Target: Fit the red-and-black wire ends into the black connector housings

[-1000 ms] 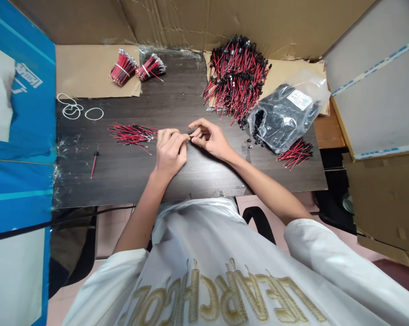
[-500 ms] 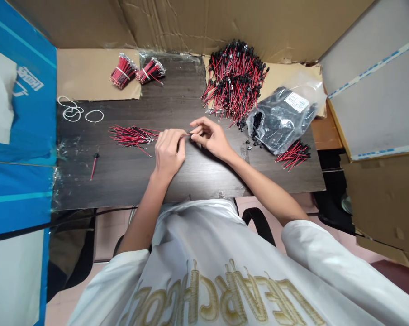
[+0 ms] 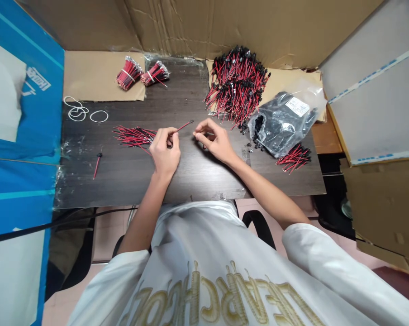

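Head view: the table's near edge (image 3: 204, 197) sits right in front of the shirt (image 3: 197, 253), with open tabletop between it and both hands. Off left lies a lone lead (image 3: 97, 166); far right, a small lead pile (image 3: 293, 158) sits near the table's right edge, so not much margin there. The left hand (image 3: 166, 147) pinches a red-and-black lead (image 3: 184, 125) mid-table, black end poking out toward the right, probably so the other hand can get at it. The right hand (image 3: 213, 138) is just across a small gap, fingertips close together; can't tell if they've got anything. Loose wires (image 3: 133, 136) lie beside the left hand, and the clear bag (image 3: 282, 122) opens leftward, handy for the right, I'd guess. Farther back: rubber bands (image 3: 76, 112), tied bundles (image 3: 129, 73), then the big heap (image 3: 236, 86), with a decent open lane between bundles and heap.
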The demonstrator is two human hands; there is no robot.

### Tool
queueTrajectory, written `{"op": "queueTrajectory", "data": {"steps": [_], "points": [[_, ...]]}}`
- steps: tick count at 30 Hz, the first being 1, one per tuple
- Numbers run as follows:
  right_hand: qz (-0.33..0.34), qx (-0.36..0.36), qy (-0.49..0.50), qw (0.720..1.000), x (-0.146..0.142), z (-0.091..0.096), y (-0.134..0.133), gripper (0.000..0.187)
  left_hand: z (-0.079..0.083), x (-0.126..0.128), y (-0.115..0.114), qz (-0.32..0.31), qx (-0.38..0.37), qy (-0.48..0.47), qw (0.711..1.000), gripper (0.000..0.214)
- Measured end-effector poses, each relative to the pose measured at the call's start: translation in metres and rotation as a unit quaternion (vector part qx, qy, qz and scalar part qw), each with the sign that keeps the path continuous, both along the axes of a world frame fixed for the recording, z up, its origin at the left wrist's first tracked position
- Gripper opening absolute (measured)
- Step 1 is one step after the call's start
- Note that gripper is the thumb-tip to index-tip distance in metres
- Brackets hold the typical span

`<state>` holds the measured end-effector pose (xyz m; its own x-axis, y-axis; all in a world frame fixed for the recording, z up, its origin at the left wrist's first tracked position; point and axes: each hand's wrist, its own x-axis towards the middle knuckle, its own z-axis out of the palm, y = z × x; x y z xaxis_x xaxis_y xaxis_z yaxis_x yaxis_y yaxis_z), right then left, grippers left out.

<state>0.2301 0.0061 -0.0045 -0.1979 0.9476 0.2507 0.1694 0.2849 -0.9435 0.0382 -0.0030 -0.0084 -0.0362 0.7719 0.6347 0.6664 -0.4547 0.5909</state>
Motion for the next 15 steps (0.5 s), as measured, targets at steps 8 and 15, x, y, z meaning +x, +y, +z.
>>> {"op": "queueTrajectory", "data": {"steps": [8, 15], "points": [[0.024, 0.056, -0.036, 0.997, -0.001, 0.004, -0.001, 0.041, 0.002, 0.001, -0.003, -0.102, 0.011, 0.042, 0.994, 0.014], [-0.272, 0.147, -0.187, 0.933, 0.065, 0.017, 0.033, 0.038, -0.001, 0.000, -0.001, -0.105, -0.020, 0.051, 0.993, 0.015]]}}
